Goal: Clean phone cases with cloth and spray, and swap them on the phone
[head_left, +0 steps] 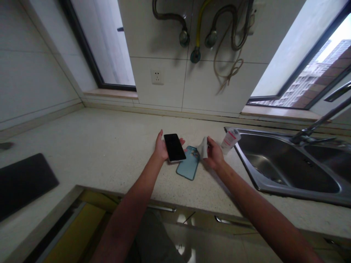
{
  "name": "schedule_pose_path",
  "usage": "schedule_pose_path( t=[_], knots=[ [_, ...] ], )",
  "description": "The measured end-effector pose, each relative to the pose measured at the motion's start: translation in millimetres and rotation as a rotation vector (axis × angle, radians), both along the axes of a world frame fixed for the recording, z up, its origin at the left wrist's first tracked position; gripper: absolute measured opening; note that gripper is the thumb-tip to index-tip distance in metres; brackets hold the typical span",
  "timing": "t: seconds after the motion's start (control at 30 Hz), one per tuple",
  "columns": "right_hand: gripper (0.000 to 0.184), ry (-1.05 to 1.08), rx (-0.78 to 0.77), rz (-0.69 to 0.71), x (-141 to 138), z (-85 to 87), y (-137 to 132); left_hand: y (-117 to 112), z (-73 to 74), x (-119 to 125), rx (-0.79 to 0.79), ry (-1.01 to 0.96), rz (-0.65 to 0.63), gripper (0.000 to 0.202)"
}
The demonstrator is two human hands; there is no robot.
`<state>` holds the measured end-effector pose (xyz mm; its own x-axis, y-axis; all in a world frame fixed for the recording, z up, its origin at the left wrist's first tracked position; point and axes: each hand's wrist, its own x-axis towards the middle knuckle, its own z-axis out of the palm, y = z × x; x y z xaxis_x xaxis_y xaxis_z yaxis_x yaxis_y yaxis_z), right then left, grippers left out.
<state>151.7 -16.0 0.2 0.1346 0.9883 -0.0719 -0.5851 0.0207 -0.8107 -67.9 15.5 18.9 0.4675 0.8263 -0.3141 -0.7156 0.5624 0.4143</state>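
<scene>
A black-screened smartphone (174,147) rests face up in my left hand (161,146), whose thumb lies along one side while fingertips show past the other. My right hand (214,153) is closed on a pale grey cloth (203,148), held just right of the phone and apart from it. On the counter below and between my hands lies a blue-green phone case (188,166) with camera cut-outs at its upper end. Behind my right hand stands a translucent bottle (230,140) with red-pink markings, close to the sink's left rim.
The pale speckled counter (109,146) runs along the tiled wall. A double steel sink (252,182) with a faucet (304,135) is on the right. At the far left is a dark flat panel (24,182). Pipes (199,36) and a socket (157,77) are on the wall.
</scene>
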Motion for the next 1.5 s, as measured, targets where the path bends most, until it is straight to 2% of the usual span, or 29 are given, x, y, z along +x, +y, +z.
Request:
schedule_pose_path(
  t=[0.1,0.2,0.4,0.53,0.63,0.73,0.87,1.03,1.23,1.3,1.37,1.5],
  knots=[
    [0.030,0.034,-0.005,-0.050,-1,8.9,-3,-4,-2.4,8,0.056,-0.061,-0.117,0.074],
    [0.033,-0.066,0.081,-0.175,-1,16.1,-7,-11,-4.4,18,0.128,-0.104,-0.179,0.082],
    [0.028,-0.529,0.286,-0.390,-3,19.1,-16,-22,-8.7,36,0.134,-0.113,-0.305,0.095],
    [0.018,-0.844,0.426,-0.446,-3,16.0,-22,-29,-9.8,43,0.149,-0.171,-0.371,0.094],
    [0.023,-1.129,0.615,-0.391,-5,12.3,-26,-35,-8.1,49,0.133,-0.179,-0.369,0.089],
    [0.033,-1.419,0.878,-0.221,-10,7.8,-27,-38,-6.7,56,0.100,-0.138,-0.298,0.082],
    [0.043,-1.641,1.019,-0.018,-17,3.4,-29,-34,-7.5,60,0.067,-0.116,-0.190,0.078],
    [0.042,-1.641,1.167,0.243,-24,7.1,-37,-25,-8.1,48,0.042,-0.107,-0.090,0.094],
    [0.029,-1.432,1.291,0.423,-22,24.4,-48,-20,-6.6,38,0.133,-0.104,0.123,0.072],
    [0.025,-1.389,1.297,0.453,-19,27.8,-50,-19,-6.3,38,0.137,-0.106,0.152,0.072],
    [0.024,-1.395,1.299,0.419,-17,28.1,-49,-19,-5.4,38,0.140,-0.118,0.159,0.073],
    [0.028,-1.527,1.294,0.183,-14,23.0,-43,-19,-1.9,37,0.143,-0.149,0.130,0.075]
  ],
)
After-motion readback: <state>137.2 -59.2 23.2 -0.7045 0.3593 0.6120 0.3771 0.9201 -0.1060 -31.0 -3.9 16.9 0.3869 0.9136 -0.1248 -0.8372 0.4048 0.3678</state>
